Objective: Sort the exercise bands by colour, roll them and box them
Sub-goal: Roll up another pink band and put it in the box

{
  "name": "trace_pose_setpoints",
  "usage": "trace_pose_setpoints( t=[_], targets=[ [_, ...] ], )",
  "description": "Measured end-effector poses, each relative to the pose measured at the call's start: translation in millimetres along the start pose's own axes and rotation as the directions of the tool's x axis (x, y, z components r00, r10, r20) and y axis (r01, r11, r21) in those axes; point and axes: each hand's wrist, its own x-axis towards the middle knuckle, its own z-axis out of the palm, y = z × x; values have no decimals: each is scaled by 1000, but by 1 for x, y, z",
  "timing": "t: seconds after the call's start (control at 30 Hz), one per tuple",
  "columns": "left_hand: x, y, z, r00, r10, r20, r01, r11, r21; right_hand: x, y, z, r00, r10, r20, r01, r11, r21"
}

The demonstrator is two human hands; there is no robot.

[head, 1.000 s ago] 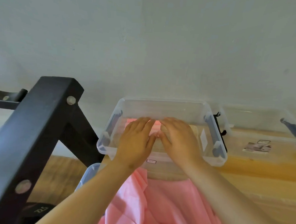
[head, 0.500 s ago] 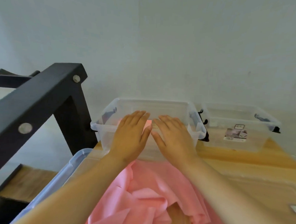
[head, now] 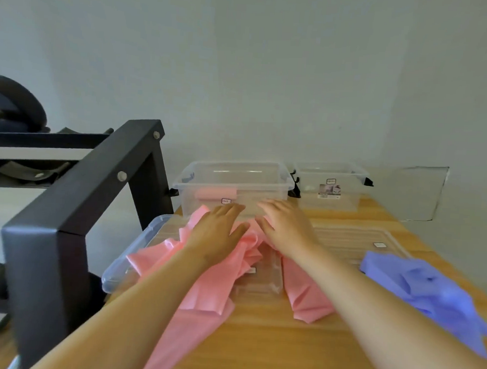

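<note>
While the left hand (head: 216,231) and right hand (head: 288,229) extend flat-fingered, the wooden table (head: 256,343) seemingly meets a wall (head: 270,73).

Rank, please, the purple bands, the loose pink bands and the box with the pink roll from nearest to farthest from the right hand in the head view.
1. Loose pink bands: beneath the right hand.
2. Box holding the pink roll: just ahead of it.
3. Purple bands: off to the right.

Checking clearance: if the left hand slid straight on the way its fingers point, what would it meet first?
The left hand would likely meet the near wall of the clear box, though depth is unclear.
</note>
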Motion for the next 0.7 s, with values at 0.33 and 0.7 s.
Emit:
trace_pose_setpoints(
  t=[0.33, 0.7],
  targets=[
    [-14, -17, 8, 990, -106, 95, 113, 991, -76, -19, -3, 22, 984, 93, 152, -105, 992, 72],
    [20, -30, 37, 969, -205, 135, 236, 929, -285, 1, 17, 50, 974, 165, 152, -204, 935, 291]
  ],
)
